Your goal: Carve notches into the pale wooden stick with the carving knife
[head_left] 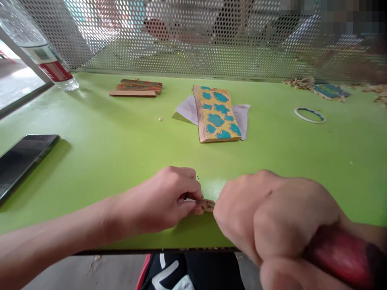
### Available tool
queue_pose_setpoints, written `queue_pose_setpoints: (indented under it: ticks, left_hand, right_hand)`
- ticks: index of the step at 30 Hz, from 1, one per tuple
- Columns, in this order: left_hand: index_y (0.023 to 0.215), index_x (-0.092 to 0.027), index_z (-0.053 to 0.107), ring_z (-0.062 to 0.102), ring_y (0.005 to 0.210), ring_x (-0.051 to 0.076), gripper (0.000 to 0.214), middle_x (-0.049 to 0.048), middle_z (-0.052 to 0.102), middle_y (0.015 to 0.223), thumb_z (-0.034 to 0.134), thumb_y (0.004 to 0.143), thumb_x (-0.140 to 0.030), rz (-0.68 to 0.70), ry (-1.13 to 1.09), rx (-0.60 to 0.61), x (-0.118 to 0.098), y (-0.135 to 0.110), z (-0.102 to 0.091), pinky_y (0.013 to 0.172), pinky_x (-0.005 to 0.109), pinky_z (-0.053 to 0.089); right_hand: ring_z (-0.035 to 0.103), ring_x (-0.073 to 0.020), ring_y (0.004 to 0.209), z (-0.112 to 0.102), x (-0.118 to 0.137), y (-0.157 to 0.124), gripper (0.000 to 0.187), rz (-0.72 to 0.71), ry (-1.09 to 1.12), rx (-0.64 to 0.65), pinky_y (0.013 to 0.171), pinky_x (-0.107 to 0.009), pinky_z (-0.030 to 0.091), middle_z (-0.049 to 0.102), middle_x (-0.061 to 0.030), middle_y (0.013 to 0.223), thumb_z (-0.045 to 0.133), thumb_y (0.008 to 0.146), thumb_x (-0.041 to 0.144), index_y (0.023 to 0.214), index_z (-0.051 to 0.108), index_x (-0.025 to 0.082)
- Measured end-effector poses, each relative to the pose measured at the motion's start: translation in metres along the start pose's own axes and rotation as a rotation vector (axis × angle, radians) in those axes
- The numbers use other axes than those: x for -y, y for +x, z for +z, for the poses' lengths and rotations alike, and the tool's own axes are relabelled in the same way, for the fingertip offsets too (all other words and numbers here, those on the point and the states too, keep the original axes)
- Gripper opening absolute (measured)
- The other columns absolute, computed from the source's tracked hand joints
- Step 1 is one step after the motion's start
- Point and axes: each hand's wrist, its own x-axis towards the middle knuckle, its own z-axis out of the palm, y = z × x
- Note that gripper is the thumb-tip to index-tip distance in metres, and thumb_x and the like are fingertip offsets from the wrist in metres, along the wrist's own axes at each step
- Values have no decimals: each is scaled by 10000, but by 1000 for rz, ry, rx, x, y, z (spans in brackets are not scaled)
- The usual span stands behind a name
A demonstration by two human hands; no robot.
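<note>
Near the front edge of the table, my left hand [178, 197] pinches a small, thin brown piece [207, 205] between thumb and fingers. It looks like wood or cardboard and has darker markings. Close on its right is my right hand [272, 213], wrapped in a fist around a tool with a red handle [338, 257]. The handle sticks out toward the lower right. My fist hides the tool's working end, so its exact kind does not show. The brown piece reaches from my left fingertips to the edge of my right fist.
Beyond my hands, a yellow board with blue patches [216, 119] lies over white paper [242, 117]. Brown strips [133, 93], a bottle [56, 68] and a phone [27, 161] are leftward. Rightward are a tape ring [299, 115] and twine [305, 82]. Perforated metal [181, 52] stands behind.
</note>
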Motion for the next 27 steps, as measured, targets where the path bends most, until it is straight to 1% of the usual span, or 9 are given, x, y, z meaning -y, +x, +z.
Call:
queue_pose_setpoints:
  ticks: [4,7,9,13,16,17,20,24,27]
  left_hand:
    - [782,-150,737,545,673,81,213,-5,600,776,614,805,22,23,-2,5,2,1,0,615,177,410]
    - [759,-144,720,534,694,87,196,-2,587,777,624,817,16,-14,2,19,0,1,0,646,188,414]
    - [774,-139,721,532,706,90,164,0,590,786,647,824,0,-33,0,25,-2,1,0,661,192,418]
    - [720,-137,697,519,687,82,202,-3,581,769,622,829,15,-22,-1,13,-3,2,0,643,190,405]
    - [731,-139,704,533,705,85,208,-3,594,774,621,825,27,-10,-7,8,-2,1,0,656,190,413]
    - [753,-139,713,540,718,88,195,-2,604,783,633,824,24,-8,-9,10,-1,1,0,666,191,420]
    - [807,-142,728,552,736,95,177,-1,622,803,655,822,19,-13,-15,21,-1,1,0,683,197,432]
    - [755,-137,727,549,715,88,176,3,595,786,659,844,-1,-23,-28,30,-2,1,-1,660,190,423]
    - [775,-141,759,541,700,82,172,5,584,782,668,850,-16,-20,-1,24,-1,0,-1,653,186,416]
  right_hand:
    - [567,-160,567,-5,1,3,269,20,-62,41,538,-330,488,546,13,629,816,845,286,725,585,219]
    - [399,-106,478,-7,4,19,494,153,22,64,480,-304,379,402,51,513,723,928,405,572,447,203]
    - [341,-92,465,-9,8,28,555,149,103,16,465,-291,333,375,65,490,727,922,448,548,403,198]
    - [469,-120,535,-12,15,31,539,235,-13,276,531,-306,408,461,33,540,743,915,375,531,413,192]
    - [476,-111,538,-9,10,25,408,122,-43,169,531,-295,417,485,40,579,728,920,229,593,487,198]
    - [429,-101,508,-7,6,24,400,60,-10,64,507,-289,381,456,54,567,700,941,239,609,481,202]
    - [399,-108,472,-6,1,23,427,59,31,-6,480,-299,353,419,59,519,660,973,271,601,458,210]
    - [469,-141,503,-13,12,25,337,208,-67,184,533,-337,444,462,34,531,775,867,260,621,547,221]
    - [443,-139,508,-21,20,24,421,123,-40,224,533,-342,444,449,32,551,809,820,392,627,477,221]
